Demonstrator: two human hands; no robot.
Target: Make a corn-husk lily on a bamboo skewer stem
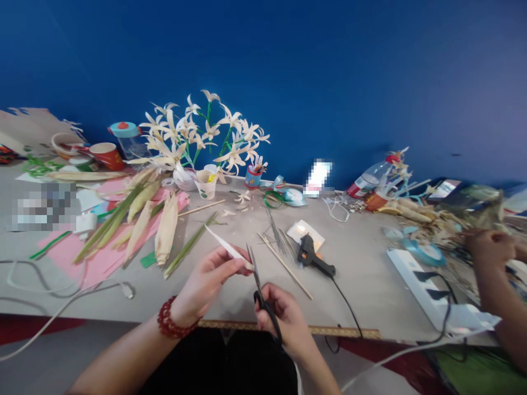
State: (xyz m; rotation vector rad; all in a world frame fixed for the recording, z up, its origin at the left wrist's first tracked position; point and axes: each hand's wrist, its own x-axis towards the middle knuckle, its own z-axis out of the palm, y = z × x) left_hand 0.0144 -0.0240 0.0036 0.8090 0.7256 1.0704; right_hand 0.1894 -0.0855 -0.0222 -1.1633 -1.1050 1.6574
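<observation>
My left hand (206, 282), with a red bead bracelet at the wrist, pinches a pale pointed strip of corn husk (228, 248) that slants up to the left. My right hand (284, 315) is closed through the black handles of a pair of scissors (258, 285). The scissor blades point up and meet the near end of the strip. Both hands hover above the near edge of the grey table (362, 258).
A black glue gun (313, 257) with its cord lies right of my hands, beside thin sticks (284, 263). Corn husks (164, 227) lie on pink paper at left. A bunch of husk flowers (197, 134) stands at the back. Another person's hands (492, 247) work at right, near a white power strip (432, 291).
</observation>
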